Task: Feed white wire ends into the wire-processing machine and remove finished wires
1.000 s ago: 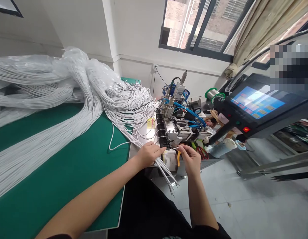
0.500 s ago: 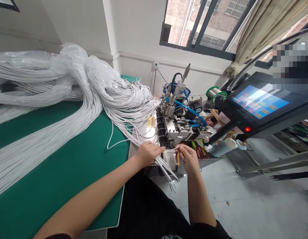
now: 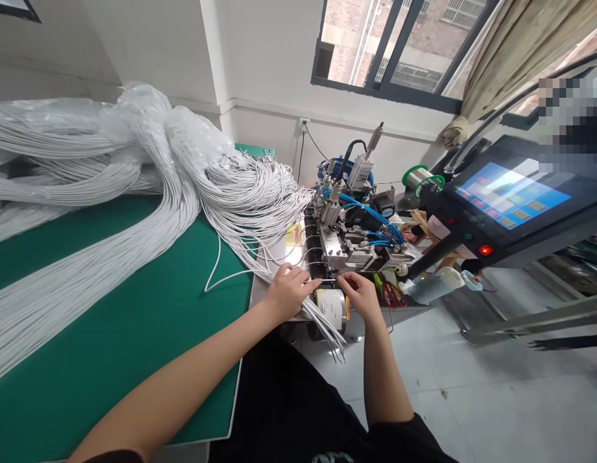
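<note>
Two bare hands meet at the front edge of a small wire machine [image 3: 349, 241] with blue air hoses. Your left hand [image 3: 287, 292] lies palm down, fingers loosely spread, pressing a bunch of white wires [image 3: 323, 325] whose ends hang off the bench edge. Your right hand [image 3: 362, 296] is just beside it, thumb and forefinger pinched narrow against the machine's front slot. I cannot tell whether a wire end sits in that pinch.

This looks like the feeding step, one wire end being set into the fixture. A next move would call for fine alignment and a steady left hand. Both forearms reach forward, wrists low, elbows near your body. A huge wire bundle [image 3: 134, 212] crosses the green mat [image 3: 134, 341] on your left, and a touchscreen [image 3: 513, 196] glows on your right.
</note>
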Action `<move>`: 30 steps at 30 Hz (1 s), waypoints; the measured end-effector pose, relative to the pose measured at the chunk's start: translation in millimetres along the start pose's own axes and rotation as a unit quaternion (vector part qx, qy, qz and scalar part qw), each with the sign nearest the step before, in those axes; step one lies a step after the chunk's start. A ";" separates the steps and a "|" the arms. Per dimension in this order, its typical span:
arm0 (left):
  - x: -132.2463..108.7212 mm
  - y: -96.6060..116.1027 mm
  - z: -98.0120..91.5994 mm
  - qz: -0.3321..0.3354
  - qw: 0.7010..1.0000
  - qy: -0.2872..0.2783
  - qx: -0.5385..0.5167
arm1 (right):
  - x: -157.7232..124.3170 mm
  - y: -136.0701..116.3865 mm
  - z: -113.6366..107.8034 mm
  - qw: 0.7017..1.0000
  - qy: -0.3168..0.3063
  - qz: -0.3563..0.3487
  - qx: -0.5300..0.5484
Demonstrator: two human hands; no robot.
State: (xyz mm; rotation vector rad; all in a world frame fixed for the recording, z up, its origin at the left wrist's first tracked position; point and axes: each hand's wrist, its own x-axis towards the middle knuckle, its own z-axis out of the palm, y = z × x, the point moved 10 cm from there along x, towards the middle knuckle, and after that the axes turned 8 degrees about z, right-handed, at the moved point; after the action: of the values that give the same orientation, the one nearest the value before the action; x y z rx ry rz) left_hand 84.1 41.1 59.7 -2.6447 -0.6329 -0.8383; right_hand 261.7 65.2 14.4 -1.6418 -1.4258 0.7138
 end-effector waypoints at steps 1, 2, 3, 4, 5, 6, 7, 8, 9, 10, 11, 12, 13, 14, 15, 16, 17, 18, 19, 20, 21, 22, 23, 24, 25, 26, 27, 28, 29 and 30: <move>-0.3 -1.1 1.3 -0.006 1.000 -0.003 0.001 | 2.4 2.9 2.2 1.000 -0.007 0.000 0.015; -0.7 -2.3 2.9 -0.013 1.000 -0.007 0.002 | 4.5 4.8 4.9 0.999 -0.017 -0.002 0.032; -1.0 -3.3 4.7 -0.018 1.000 -0.012 0.002 | 6.1 5.8 8.0 0.998 -0.031 -0.006 0.052; -1.2 -3.9 6.4 -0.021 1.000 -0.017 0.002 | 7.3 6.0 11.2 0.996 -0.045 -0.010 0.071; -1.4 -4.5 7.8 -0.024 0.999 -0.022 0.001 | 8.1 5.8 14.3 0.994 -0.060 -0.014 0.088; -1.5 -4.7 9.0 -0.025 0.999 -0.026 0.000 | 8.7 6.0 17.4 0.992 -0.073 -0.014 0.103; -1.5 -4.9 9.9 -0.026 0.999 -0.029 -0.002 | 9.3 7.1 20.3 0.990 -0.083 -0.010 0.117; -1.5 -5.2 10.5 -0.028 0.999 -0.032 -0.004 | 9.9 9.7 23.2 0.987 -0.092 0.000 0.133; -1.5 -5.6 11.1 -0.030 0.999 -0.035 -0.006 | 10.7 13.7 25.7 0.984 -0.095 0.015 0.152; -1.4 -6.0 11.8 -0.033 0.999 -0.039 -0.009 | 11.5 19.0 28.1 0.980 -0.095 0.034 0.174; -1.3 -6.3 12.6 -0.036 0.998 -0.043 -0.013 | 12.1 25.1 30.7 0.974 -0.093 0.056 0.198; -1.2 -6.7 13.3 -0.038 0.998 -0.048 -0.016 | 12.6 31.3 33.1 0.968 -0.089 0.077 0.222; -1.1 -6.9 13.9 -0.040 0.998 -0.052 -0.019 | 12.7 36.8 35.5 0.962 -0.085 0.095 0.241; -1.0 -6.9 14.4 -0.040 0.997 -0.055 -0.021 | 12.7 41.2 37.6 0.957 -0.080 0.107 0.256; -1.0 -6.7 14.6 -0.040 0.997 -0.056 -0.023 | 12.5 44.4 39.5 0.955 -0.077 0.115 0.264; -1.2 -6.5 14.6 -0.039 0.997 -0.056 -0.024 | 12.1 46.5 40.7 0.953 -0.074 0.119 0.267; -1.7 -6.4 14.6 -0.038 0.997 -0.055 -0.024 | 11.5 47.8 41.0 0.953 -0.069 0.121 0.268; -2.3 -6.5 14.5 -0.038 0.997 -0.055 -0.024 | 10.6 48.7 40.8 0.954 -0.066 0.123 0.267; -3.1 -6.8 14.7 -0.040 0.997 -0.056 -0.023 | 9.4 49.5 40.1 0.953 -0.062 0.126 0.268; -4.0 -7.4 14.7 -0.042 0.997 -0.057 -0.022 | 8.0 50.0 38.3 0.954 -0.058 0.129 0.266; -4.7 -7.8 14.7 -0.045 0.997 -0.059 -0.021 | 6.3 49.9 35.1 0.956 -0.049 0.128 0.259; -5.1 -8.0 14.5 -0.047 0.997 -0.061 -0.021 | 4.4 48.8 29.7 0.961 -0.035 0.123 0.244; -5.2 -8.0 14.0 -0.048 0.997 -0.061 -0.021 | 2.1 46.5 22.5 0.968 -0.016 0.115 0.223; -4.9 -7.9 13.2 -0.049 0.997 -0.061 -0.022 | -0.9 42.8 14.1 0.975 0.006 0.102 0.198; -4.4 -8.0 12.0 -0.050 0.997 -0.059 -0.024 | -4.8 37.6 5.0 0.981 0.028 0.088 0.171; -3.9 -8.7 10.6 -0.055 0.997 -0.056 -0.025 | -9.5 31.0 -3.6 0.985 0.046 0.075 0.148; -3.5 -10.1 9.3 -0.063 0.996 -0.052 -0.024 | -15.0 23.3 -11.3 0.988 0.057 0.063 0.129; -3.4 -11.9 8.1 -0.073 0.996 -0.048 -0.023 | -20.9 13.9 -17.6 0.991 0.060 0.049 0.110; -3.4 -13.4 7.6 -0.080 0.995 -0.046 -0.022 | -27.0 2.9 -21.8 0.994 0.052 0.034 0.087; -3.5 -14.4 7.7 -0.083 0.995 -0.047 -0.023 | -33.3 -10.1 -24.1 0.998 0.038 0.013 0.055</move>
State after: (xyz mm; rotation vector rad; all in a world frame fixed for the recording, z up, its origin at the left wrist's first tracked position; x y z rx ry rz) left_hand 78.1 55.4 53.5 -2.7138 -0.8791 -0.7859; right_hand 270.3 27.7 31.8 -1.5879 -1.2922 0.7238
